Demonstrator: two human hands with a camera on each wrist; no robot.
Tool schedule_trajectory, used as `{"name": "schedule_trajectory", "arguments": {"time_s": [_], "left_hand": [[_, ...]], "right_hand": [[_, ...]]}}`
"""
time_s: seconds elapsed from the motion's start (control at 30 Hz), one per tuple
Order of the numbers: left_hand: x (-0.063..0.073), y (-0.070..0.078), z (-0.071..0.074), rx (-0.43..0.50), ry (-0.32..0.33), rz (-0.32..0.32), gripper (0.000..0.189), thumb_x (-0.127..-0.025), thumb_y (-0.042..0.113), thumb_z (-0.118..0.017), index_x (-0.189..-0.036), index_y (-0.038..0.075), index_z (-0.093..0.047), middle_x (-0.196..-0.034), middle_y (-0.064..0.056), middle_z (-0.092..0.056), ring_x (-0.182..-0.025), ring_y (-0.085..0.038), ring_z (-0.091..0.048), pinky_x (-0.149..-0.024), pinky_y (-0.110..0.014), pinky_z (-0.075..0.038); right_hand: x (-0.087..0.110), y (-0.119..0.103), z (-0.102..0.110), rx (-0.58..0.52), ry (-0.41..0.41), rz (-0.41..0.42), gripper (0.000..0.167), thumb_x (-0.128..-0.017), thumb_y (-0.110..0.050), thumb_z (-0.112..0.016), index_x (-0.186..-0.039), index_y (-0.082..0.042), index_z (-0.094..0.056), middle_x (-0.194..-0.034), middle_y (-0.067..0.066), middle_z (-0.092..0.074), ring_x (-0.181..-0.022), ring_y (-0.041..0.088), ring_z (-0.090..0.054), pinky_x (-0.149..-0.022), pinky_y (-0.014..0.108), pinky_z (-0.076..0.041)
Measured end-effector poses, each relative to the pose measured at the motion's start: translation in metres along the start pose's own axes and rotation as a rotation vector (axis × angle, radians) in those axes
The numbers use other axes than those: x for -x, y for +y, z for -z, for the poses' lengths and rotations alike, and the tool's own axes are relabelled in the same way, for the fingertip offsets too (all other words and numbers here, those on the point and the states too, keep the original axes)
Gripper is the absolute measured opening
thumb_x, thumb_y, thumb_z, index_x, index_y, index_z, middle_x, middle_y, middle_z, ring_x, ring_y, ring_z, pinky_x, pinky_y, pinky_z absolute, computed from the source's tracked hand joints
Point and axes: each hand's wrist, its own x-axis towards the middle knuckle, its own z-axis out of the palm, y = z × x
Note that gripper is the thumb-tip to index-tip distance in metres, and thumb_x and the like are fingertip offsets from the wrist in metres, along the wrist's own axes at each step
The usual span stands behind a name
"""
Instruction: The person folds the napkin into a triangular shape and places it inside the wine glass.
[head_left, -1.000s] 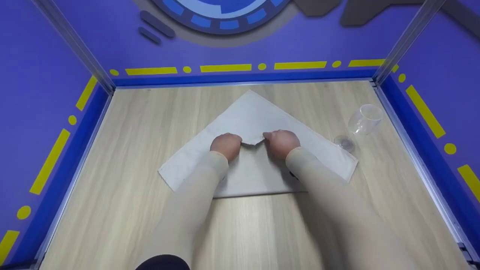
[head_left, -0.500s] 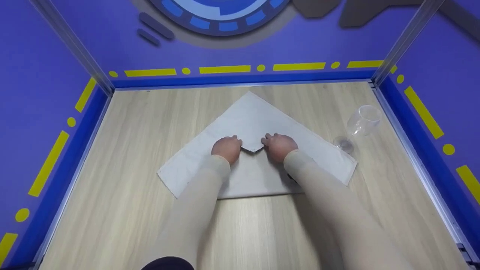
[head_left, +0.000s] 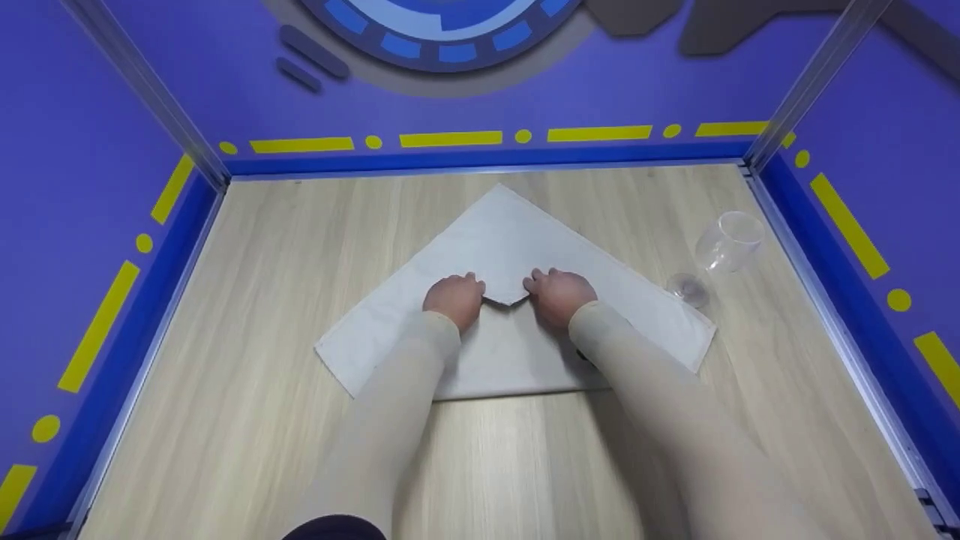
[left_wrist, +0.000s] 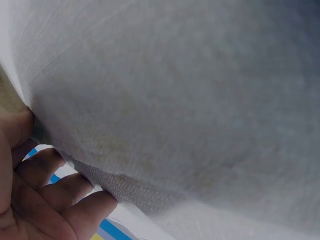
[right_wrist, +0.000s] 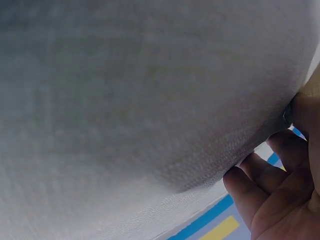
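A white cloth napkin [head_left: 615, 292] lies spread on the table, its far corner pointing at the back wall and a straight fold along the near side. Over its middle, a corner flap points toward me. My left hand [head_left: 454, 300] pinches the left edge of that flap, while my right hand [head_left: 564, 297] pinches the right edge. In the left wrist view, thumb and fingers [left_wrist: 85, 212] meet at the cloth's edge. The right wrist view has the other hand's fingers [right_wrist: 245, 192] against the cloth, which fills most of both wrist views.
A clear stemless-looking glass bowl [head_left: 729, 241] with a round foot [head_left: 688, 290] lies at the right, its foot close to the napkin's right edge. The wooden table [head_left: 247, 300] is bounded by blue-purple walls [head_left: 450, 112] and metal rails [head_left: 832, 300].
Both hands have come slightly toward me, and the flap's tip has moved nearer with them. The other fingertips show more at the flap's edges. In the last half second little differs.
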Motion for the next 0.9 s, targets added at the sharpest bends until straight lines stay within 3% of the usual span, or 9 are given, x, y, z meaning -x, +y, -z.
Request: {"name": "schedule_trajectory", "arguments": {"time_s": [0.17,0.33,0.57,0.63,0.77,0.9], "left_hand": [[0.001,0.0,0.0,-0.009,0.008,-0.01,0.029,-0.11,0.013,-0.052,-0.13,0.01,-0.073,-0.147,-0.014,-0.064,-0.116,-0.037,-0.07,-0.098,-0.049,-0.059],[0.003,0.0,0.001,-0.029,0.014,-0.022,0.028,-0.109,0.014,-0.053,-0.127,0.01,-0.074,-0.145,-0.013,-0.066,-0.114,-0.036,-0.072,-0.096,-0.048,-0.06],[0.004,-0.004,0.01,0.034,0.039,-0.006,0.028,-0.107,0.009,-0.053,-0.107,0.013,-0.081,-0.107,-0.009,-0.08,-0.102,-0.032,-0.075,-0.088,-0.048,-0.062],[0.002,-0.005,0.013,0.07,0.053,0.022,0.029,-0.106,0.009,-0.053,-0.103,0.013,-0.082,-0.104,-0.008,-0.08,-0.101,-0.031,-0.075,-0.088,-0.048,-0.062],[-0.003,-0.006,0.015,0.094,0.077,0.054,0.028,-0.108,0.012,-0.053,-0.106,0.014,-0.081,-0.111,-0.007,-0.08,-0.107,-0.028,-0.075,-0.093,-0.045,-0.061],[-0.006,-0.004,0.011,0.086,0.044,0.048,0.03,-0.109,0.013,-0.052,-0.119,0.016,-0.079,-0.133,-0.005,-0.074,-0.118,-0.028,-0.072,-0.101,-0.043,-0.059]], "right_hand": [[0.001,-0.001,0.0,0.013,-0.019,-0.011,0.037,-0.103,-0.006,-0.053,-0.136,-0.015,-0.067,-0.145,0.013,-0.066,-0.125,0.042,-0.067,-0.09,0.057,-0.06],[0.002,-0.001,0.002,0.02,-0.027,-0.006,0.038,-0.103,-0.005,-0.053,-0.137,-0.015,-0.067,-0.144,0.012,-0.067,-0.122,0.042,-0.069,-0.09,0.056,-0.06],[0.003,0.001,0.009,-0.036,-0.016,-0.031,0.036,-0.107,-0.009,-0.052,-0.136,-0.016,-0.072,-0.126,0.011,-0.077,-0.108,0.034,-0.075,-0.094,0.05,-0.06],[0.002,0.002,0.011,-0.095,0.014,-0.067,0.036,-0.106,-0.009,-0.054,-0.137,-0.016,-0.072,-0.128,0.01,-0.076,-0.114,0.033,-0.074,-0.099,0.049,-0.058],[-0.004,0.005,0.013,-0.17,0.078,-0.1,0.037,-0.105,-0.007,-0.054,-0.137,-0.014,-0.071,-0.14,0.01,-0.07,-0.129,0.033,-0.068,-0.109,0.049,-0.054],[-0.007,0.007,0.012,-0.133,0.016,-0.074,0.042,-0.105,-0.003,-0.05,-0.139,-0.015,-0.07,-0.151,0.009,-0.062,-0.138,0.035,-0.061,-0.113,0.051,-0.05]]}}
